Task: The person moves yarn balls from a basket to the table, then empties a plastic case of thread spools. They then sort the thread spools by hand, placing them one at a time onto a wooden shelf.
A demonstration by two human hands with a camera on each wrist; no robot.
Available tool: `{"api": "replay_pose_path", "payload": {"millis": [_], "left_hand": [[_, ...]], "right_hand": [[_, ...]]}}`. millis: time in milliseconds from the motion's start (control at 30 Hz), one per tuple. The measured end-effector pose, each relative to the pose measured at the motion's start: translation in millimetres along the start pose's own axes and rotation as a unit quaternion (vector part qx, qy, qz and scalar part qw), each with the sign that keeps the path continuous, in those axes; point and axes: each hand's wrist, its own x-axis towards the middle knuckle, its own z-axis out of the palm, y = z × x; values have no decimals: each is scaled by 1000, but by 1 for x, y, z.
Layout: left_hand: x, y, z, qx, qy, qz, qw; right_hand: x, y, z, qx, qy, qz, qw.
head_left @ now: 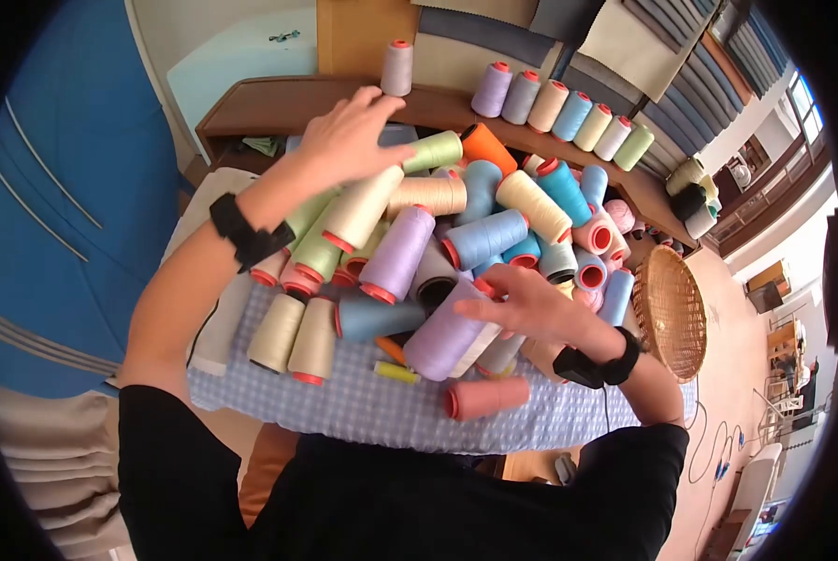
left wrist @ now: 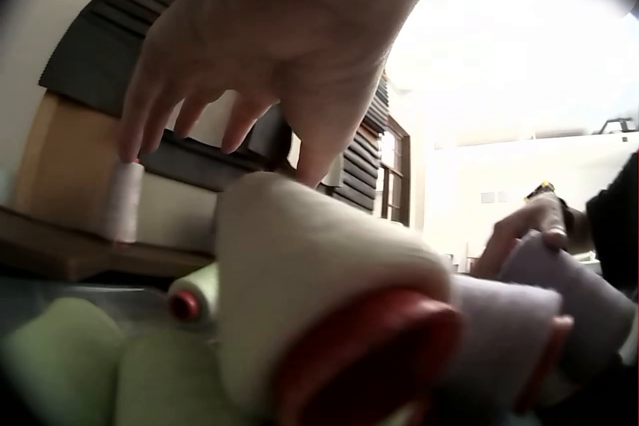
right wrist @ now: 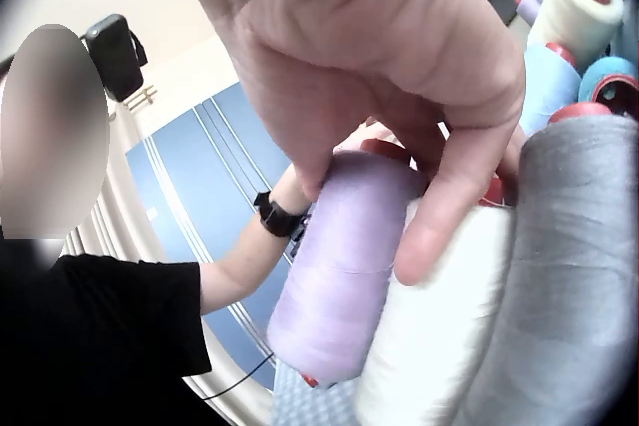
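Note:
A big pile of thread cones (head_left: 466, 234) in many pastel colours lies on a blue checked cloth (head_left: 372, 411). My right hand (head_left: 498, 299) is at the near side of the pile. In the right wrist view its thumb and fingers (right wrist: 449, 196) curl round the top end of a lilac cone (right wrist: 339, 266), the same lilac cone (head_left: 442, 332) that lies on its side beside a white one (right wrist: 439, 346). My left hand (head_left: 363, 117) reaches over the far side, fingers spread and holding nothing. It hovers above a cream cone (left wrist: 310, 286), its fingertips close to a pale grey cone (head_left: 397, 67) standing on the wooden ledge.
A row of upright cones (head_left: 569, 112) lines the curved wooden ledge (head_left: 260, 98) behind the pile. A woven basket (head_left: 671, 313) stands at the table's right end. Fabric swatches (head_left: 569, 28) hang behind, and a blue panel (head_left: 73, 215) is on the left. A salmon cone (head_left: 486, 396) lies near the front edge.

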Motion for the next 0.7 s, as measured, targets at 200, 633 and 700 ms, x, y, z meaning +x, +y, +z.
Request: {"api": "replay_pose_path", "payload": {"millis": [200, 633, 700], "left_hand": [[106, -60, 36, -51, 62, -43, 996], [198, -105, 96, -98, 109, -23, 989], [192, -102, 92, -104, 106, -6, 989]], "right_hand": [[1, 7, -1, -200, 129, -194, 952], [-25, 7, -63, -68, 205, -257, 942], [-35, 21, -85, 25, 220, -162, 962]]}}
